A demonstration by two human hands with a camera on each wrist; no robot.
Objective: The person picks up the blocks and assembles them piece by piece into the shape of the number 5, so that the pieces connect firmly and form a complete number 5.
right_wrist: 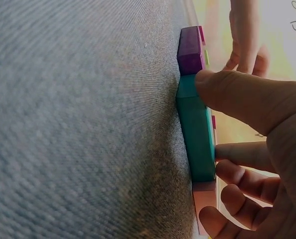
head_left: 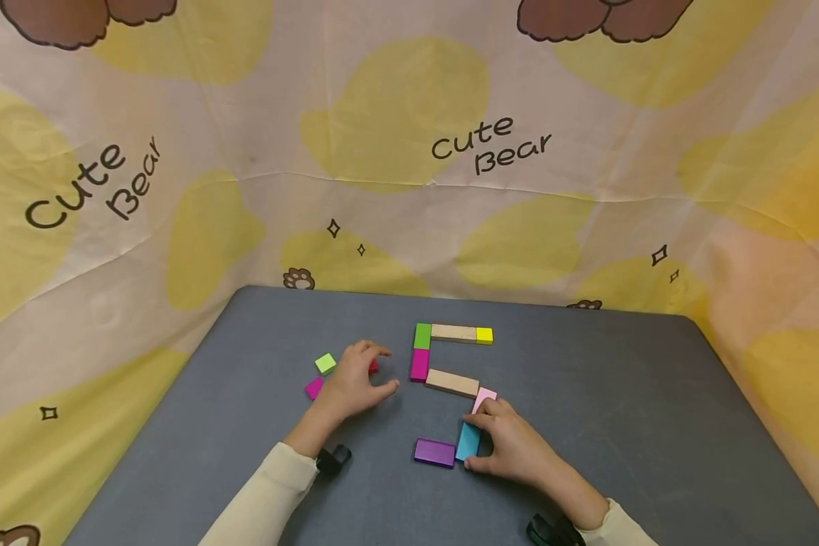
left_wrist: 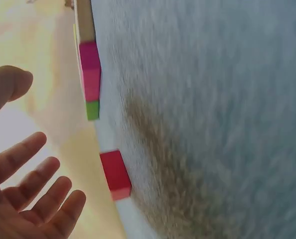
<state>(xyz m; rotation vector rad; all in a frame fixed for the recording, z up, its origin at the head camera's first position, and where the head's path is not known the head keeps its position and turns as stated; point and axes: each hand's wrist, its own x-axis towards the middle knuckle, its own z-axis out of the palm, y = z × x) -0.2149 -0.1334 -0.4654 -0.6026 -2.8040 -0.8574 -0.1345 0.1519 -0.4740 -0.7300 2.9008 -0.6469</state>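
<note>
My right hand (head_left: 516, 444) pinches a blue block (head_left: 468, 441) lengthwise, thumb at its near end and index finger at its far end. The blue block (right_wrist: 197, 134) lies flat, between a purple block (head_left: 434, 453) on its left and a pink block (head_left: 484, 397) beyond it. The other right fingers hang beside the pink block in the right wrist view. Fingers spread, my left hand (head_left: 351, 381) hovers over the left of the table, holding nothing. It partly hides a red block (head_left: 373, 365), which shows whole in the left wrist view (left_wrist: 116, 174).
A line of blocks bends across the middle: yellow (head_left: 484, 336), wooden (head_left: 453, 333), green (head_left: 422, 336), magenta (head_left: 419, 365), then another wooden block (head_left: 453, 382). Left of it lie a light green cube (head_left: 325, 364) and a magenta block (head_left: 315, 388). A printed cloth hangs behind the grey table (head_left: 641, 394).
</note>
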